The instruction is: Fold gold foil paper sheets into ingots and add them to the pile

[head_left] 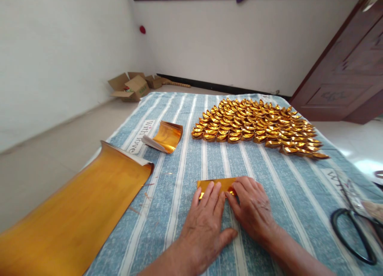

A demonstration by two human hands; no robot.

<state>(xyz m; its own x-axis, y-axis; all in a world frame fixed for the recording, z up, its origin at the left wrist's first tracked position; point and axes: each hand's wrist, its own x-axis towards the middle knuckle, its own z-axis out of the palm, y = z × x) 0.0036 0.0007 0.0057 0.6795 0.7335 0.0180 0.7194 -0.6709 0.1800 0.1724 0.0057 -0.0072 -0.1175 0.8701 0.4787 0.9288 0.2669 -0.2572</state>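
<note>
A small piece of gold foil paper (221, 184) lies on the striped cloth in front of me, its near part covered by my fingers. My left hand (206, 222) lies flat across it, fingers stretched out and thumb apart. At the paper's right end, my right hand (251, 206) has its thumb and bent fingers closed on the edge. Farther off to the left sits a curled stack of cut gold foil paper (169, 134). Rows of folded gold paper ingots (254, 124) spread over the far right of the table.
A large stack of gold foil sheets (74, 204) hangs over the table's left side. Scissors with black handles (353, 228) lie at the right. Open cardboard boxes (131, 86) stand on the floor beyond, and a brown door (335, 72) is at the right.
</note>
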